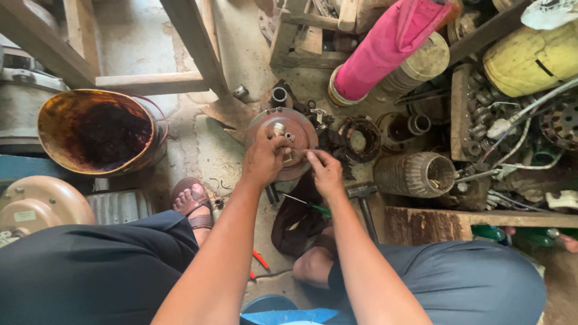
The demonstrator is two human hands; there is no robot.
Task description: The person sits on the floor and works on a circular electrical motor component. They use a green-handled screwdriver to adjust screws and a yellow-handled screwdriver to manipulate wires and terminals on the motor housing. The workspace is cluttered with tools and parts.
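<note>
The floor (144,42) is bare gray concrete, dusty and stained. Above the hands, wooden beams (192,42) slant across it. Far left of the hands sits a rusty bucket (96,129). To the right lies a wooden plank (469,219) and a heap of old metal parts (481,108). Soft daylight falls everywhere.

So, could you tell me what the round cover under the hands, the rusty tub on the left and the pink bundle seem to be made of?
Round cover: looks like cast metal, dull grey-brown and grimy, with a centre hub. Both hands, left hand and right hand, touch it. Rusty tub: likely sheet metal, its orange-brown inside corroded and stained dark. Pink bundle: apparently cloth, matte and creased.
</note>
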